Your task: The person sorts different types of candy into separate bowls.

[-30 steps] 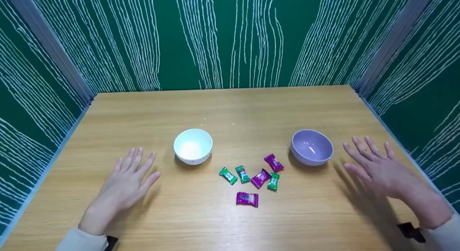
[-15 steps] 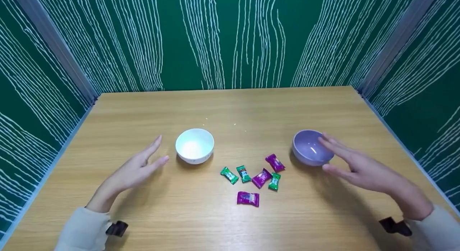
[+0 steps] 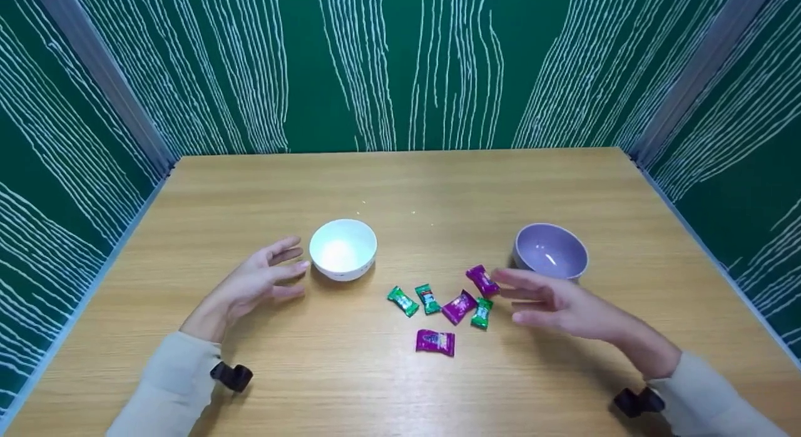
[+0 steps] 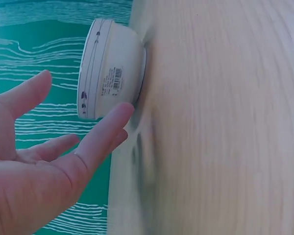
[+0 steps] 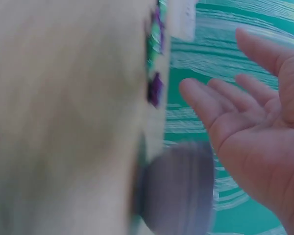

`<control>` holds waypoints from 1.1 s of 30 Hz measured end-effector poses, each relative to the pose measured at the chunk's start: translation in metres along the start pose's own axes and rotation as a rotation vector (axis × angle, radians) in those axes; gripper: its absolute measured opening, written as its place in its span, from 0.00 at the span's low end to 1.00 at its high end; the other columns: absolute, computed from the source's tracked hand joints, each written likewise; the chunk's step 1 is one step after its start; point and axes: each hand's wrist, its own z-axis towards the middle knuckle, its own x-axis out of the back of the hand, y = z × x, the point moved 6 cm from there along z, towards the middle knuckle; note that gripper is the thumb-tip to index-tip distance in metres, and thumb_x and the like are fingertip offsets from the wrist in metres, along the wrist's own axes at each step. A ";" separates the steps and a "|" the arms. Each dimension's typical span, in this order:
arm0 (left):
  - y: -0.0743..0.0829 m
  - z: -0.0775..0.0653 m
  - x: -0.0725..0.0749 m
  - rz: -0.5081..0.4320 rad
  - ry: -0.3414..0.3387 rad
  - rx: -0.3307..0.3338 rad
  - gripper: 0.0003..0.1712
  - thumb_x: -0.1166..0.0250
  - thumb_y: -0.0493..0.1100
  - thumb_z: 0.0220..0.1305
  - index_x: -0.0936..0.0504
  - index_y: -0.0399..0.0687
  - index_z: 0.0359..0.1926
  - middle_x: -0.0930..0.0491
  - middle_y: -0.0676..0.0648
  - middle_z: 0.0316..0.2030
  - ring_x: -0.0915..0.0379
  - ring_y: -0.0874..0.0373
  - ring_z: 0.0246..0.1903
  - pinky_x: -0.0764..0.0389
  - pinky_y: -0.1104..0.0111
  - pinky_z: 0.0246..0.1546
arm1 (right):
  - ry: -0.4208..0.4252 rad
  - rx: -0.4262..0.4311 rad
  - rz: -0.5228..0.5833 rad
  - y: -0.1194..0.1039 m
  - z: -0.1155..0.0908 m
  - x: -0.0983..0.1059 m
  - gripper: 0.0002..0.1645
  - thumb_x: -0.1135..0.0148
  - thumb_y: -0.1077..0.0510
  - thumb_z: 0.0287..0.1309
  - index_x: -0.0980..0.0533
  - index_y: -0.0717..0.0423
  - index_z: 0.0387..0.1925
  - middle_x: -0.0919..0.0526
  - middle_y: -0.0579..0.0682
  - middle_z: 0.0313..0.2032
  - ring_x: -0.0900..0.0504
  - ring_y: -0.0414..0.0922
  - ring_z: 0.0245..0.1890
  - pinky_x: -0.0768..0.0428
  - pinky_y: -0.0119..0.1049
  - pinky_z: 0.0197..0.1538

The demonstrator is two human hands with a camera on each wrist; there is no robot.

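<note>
Candies point(image 3: 459, 307), loosely clustered on the desk point(image 3: 350, 380), in front of and between white bowl point(image 3: 344, 271) and purple bowl point(image 3: 551, 246); right hand point(image 3: 560, 307) near, fingers apart, holding nothing; left hand point(image 3: 258, 282) beside the white bowl, likewise empty, fingers loose; probably mid-reach; next, presumably, lowering and pinching.

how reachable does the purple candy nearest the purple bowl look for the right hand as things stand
Probably yes: the right hand is empty, its fingers close to that purple candy, and nothing visible blocks the way between them.
</note>
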 end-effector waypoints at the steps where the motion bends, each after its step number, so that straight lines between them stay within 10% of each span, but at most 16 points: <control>1: -0.001 0.002 -0.001 -0.033 -0.008 0.000 0.53 0.30 0.41 0.67 0.56 0.43 0.81 0.54 0.38 0.78 0.45 0.38 0.72 0.24 0.50 0.62 | -0.007 -0.022 0.023 0.004 0.003 -0.003 0.39 0.38 0.64 0.69 0.41 0.57 0.77 0.38 0.59 0.75 0.32 0.59 0.70 0.25 0.37 0.65; 15: -0.013 0.019 -0.008 -0.220 -0.053 0.020 0.41 0.38 0.35 0.72 0.49 0.36 0.78 0.42 0.32 0.72 0.41 0.37 0.71 0.24 0.46 0.62 | 0.145 -0.219 -0.209 0.022 0.032 -0.016 0.37 0.22 0.57 0.54 0.26 0.66 0.63 0.19 0.58 0.56 0.20 0.53 0.53 0.18 0.45 0.58; 33: -0.017 0.030 -0.012 -0.207 0.016 -0.011 0.36 0.39 0.36 0.74 0.44 0.29 0.75 0.37 0.32 0.70 0.26 0.47 0.60 0.23 0.56 0.62 | 0.080 -0.187 -0.407 0.014 0.044 -0.022 0.23 0.21 0.60 0.52 0.19 0.56 0.51 0.19 0.45 0.39 0.23 0.45 0.38 0.19 0.32 0.41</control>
